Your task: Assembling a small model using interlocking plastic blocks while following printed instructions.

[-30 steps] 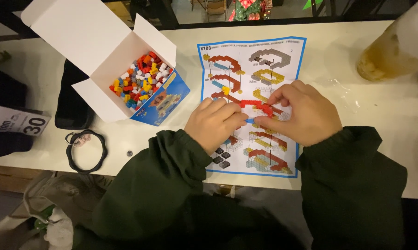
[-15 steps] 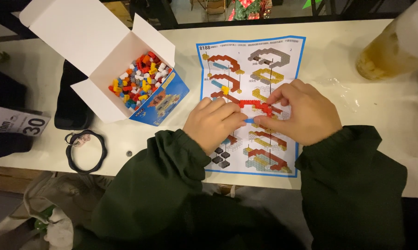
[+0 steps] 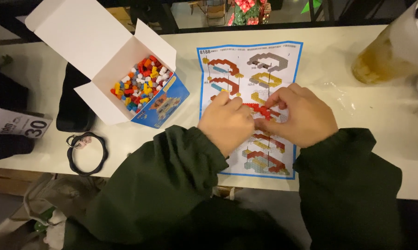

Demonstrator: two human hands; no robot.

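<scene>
Red toy bricks point(image 3: 261, 110) sit pinched between your left hand point(image 3: 227, 122) and right hand point(image 3: 301, 115), both closed in a grip on them over the blue-edged instruction sheet point(image 3: 250, 60) on the white surface point(image 3: 338, 60). To your left, well apart, an open white box point(image 3: 102, 60) holds mixed coloured bricks point(image 3: 142, 85).

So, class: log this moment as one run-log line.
left hand: grips red brick piece | right hand: grips same piece | under: instruction sheet | left: open brick box

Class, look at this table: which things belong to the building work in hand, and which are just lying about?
In use: left hand, right hand, red brick piece, instruction sheet, box of bricks.

Lying about: black ring, number card, yellowish container.
</scene>
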